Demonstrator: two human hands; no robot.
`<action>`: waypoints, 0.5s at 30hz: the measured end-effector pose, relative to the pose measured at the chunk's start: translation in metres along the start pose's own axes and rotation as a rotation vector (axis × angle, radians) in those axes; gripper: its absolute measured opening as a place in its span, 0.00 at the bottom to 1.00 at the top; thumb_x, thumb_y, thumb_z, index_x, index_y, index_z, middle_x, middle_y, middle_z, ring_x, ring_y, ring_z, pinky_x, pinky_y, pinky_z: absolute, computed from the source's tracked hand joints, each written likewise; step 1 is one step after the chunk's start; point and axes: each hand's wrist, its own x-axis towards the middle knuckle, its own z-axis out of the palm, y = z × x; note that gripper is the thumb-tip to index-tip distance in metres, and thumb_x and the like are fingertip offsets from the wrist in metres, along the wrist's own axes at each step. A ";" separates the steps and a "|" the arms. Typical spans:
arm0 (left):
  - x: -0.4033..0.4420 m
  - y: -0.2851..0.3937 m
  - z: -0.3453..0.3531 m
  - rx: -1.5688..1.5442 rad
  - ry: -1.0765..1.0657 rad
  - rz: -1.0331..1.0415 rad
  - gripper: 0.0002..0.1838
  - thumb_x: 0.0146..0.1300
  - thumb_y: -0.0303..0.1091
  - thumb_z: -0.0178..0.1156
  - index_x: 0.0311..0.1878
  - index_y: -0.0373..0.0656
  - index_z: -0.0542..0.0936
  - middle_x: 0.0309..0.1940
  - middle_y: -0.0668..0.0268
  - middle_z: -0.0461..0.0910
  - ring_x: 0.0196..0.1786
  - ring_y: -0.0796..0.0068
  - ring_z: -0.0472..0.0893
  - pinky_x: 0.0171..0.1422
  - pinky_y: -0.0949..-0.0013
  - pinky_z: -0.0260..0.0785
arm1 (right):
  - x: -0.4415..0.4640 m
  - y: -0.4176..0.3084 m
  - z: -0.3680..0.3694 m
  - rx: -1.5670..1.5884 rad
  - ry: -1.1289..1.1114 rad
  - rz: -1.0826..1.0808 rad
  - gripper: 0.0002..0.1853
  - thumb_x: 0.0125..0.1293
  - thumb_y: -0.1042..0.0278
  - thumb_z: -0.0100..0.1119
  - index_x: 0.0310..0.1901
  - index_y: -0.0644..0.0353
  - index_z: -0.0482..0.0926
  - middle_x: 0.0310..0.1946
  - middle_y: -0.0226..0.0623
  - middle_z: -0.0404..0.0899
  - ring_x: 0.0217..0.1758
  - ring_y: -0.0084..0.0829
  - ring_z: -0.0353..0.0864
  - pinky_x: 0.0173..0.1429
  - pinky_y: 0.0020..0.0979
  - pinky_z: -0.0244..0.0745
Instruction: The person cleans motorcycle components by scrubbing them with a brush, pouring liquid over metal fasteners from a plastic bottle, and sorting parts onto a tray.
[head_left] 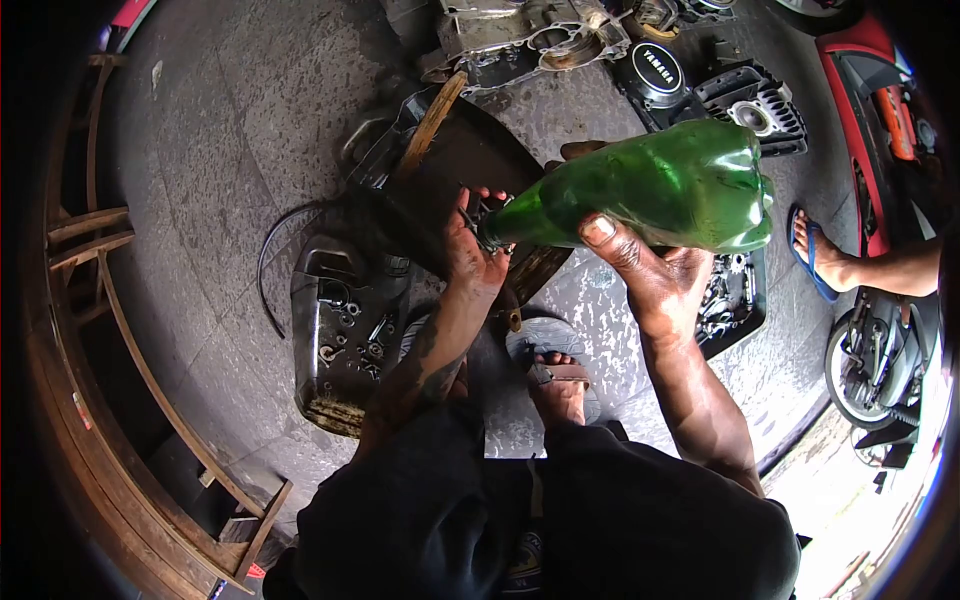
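Note:
A green plastic bottle (655,185) lies tilted nearly on its side in my right hand (645,270), thumb pressed along its near face and fingers mostly hidden behind it. Its narrow neck points left, over my left hand (475,245). That hand is cupped, palm up, with fingers curled around a small dark metal part (487,228); the bottle's mouth meets it, and I cannot make out the part's exact kind. Below both hands sits a dark, wide pan (480,150). A piece of wood (432,125) leans across its left side.
A cut-open container (310,375) of small metal parts sits at left, another tray (757,290) of parts at right. Engine casings (530,40), a round Yamaha cover (657,75) and a cylinder (755,115) lie ahead. Someone's sandalled foot (822,262) stands right. A wooden bench (110,420) borders the left.

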 end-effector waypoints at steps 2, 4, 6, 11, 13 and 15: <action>-0.001 0.000 0.004 0.026 -0.016 0.029 0.12 0.66 0.47 0.47 0.35 0.51 0.73 0.33 0.67 0.78 0.37 0.71 0.79 0.37 0.65 0.74 | 0.001 0.002 0.000 0.018 -0.007 -0.009 0.19 0.49 0.76 0.71 0.44 0.67 0.77 0.39 0.38 0.82 0.41 0.26 0.81 0.47 0.26 0.75; -0.006 -0.001 0.015 -0.007 0.026 0.035 0.12 0.66 0.47 0.47 0.35 0.51 0.73 0.33 0.67 0.78 0.36 0.71 0.79 0.35 0.66 0.75 | 0.002 0.002 0.000 0.031 -0.003 0.009 0.19 0.49 0.77 0.70 0.44 0.67 0.77 0.39 0.38 0.81 0.42 0.27 0.81 0.48 0.27 0.75; -0.006 -0.002 0.016 -0.039 0.065 0.039 0.12 0.66 0.47 0.47 0.35 0.51 0.73 0.33 0.67 0.78 0.35 0.71 0.79 0.33 0.67 0.75 | 0.002 0.001 0.000 0.043 0.002 0.025 0.19 0.49 0.77 0.70 0.45 0.67 0.76 0.39 0.38 0.81 0.42 0.27 0.81 0.48 0.27 0.75; 0.005 0.000 -0.005 0.009 -0.028 0.010 0.12 0.65 0.46 0.49 0.35 0.50 0.76 0.34 0.66 0.79 0.40 0.69 0.79 0.43 0.63 0.73 | 0.000 -0.006 -0.001 0.076 0.003 0.161 0.20 0.52 0.71 0.69 0.46 0.68 0.76 0.40 0.39 0.80 0.41 0.27 0.79 0.49 0.28 0.73; 0.002 0.001 -0.003 -0.054 -0.007 -0.038 0.12 0.64 0.45 0.50 0.35 0.49 0.76 0.34 0.66 0.80 0.41 0.67 0.79 0.45 0.59 0.73 | 0.005 0.000 -0.002 0.063 -0.017 0.189 0.19 0.53 0.73 0.68 0.45 0.67 0.76 0.40 0.37 0.80 0.40 0.26 0.79 0.48 0.27 0.74; -0.002 0.006 -0.003 -0.057 -0.037 -0.050 0.11 0.64 0.45 0.51 0.35 0.49 0.77 0.34 0.67 0.80 0.41 0.67 0.79 0.43 0.56 0.74 | 0.010 0.021 -0.007 -0.043 0.022 0.176 0.20 0.54 0.73 0.67 0.46 0.70 0.70 0.40 0.40 0.79 0.44 0.29 0.79 0.52 0.29 0.75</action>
